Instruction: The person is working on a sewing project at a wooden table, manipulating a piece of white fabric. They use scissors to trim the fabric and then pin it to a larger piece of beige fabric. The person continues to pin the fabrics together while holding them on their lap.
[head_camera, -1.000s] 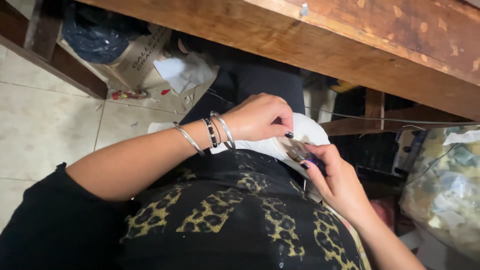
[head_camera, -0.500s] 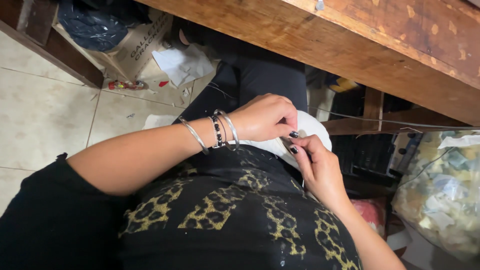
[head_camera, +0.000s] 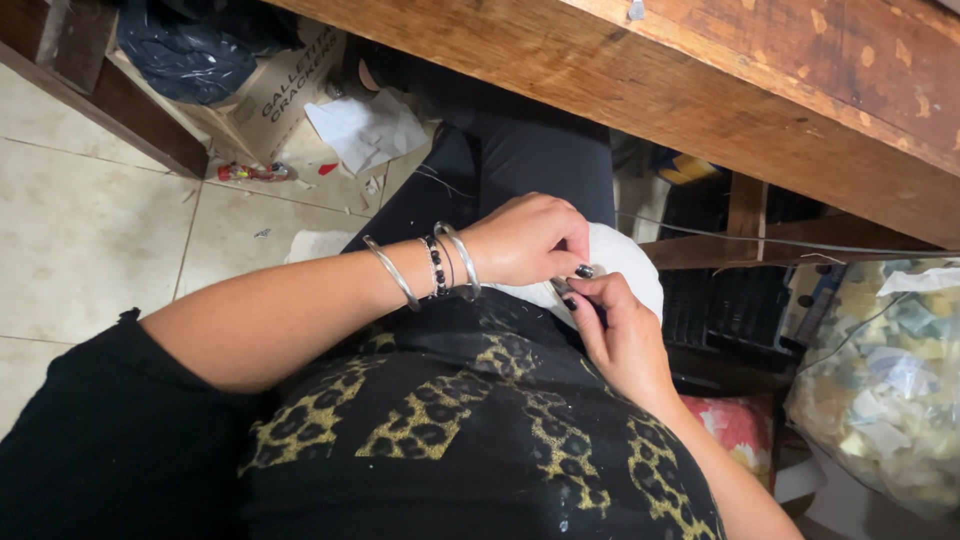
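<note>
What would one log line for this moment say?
left hand: on white cloth in lap | right hand: pinching a small item at the cloth, item unclear | setting: under wooden table

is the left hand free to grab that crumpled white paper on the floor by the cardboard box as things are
Probably not. The left hand is curled on the white cloth in the lap, next to the right hand. The white paper lies well beyond the knees, partly under the wooden table.

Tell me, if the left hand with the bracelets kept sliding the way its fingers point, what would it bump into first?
Most likely the right hand: the left hand points across the lap, its fingertips already meeting the right hand's fingers over the white round cloth piece. Depth is hard to judge, so it might press into the cloth instead.
</note>
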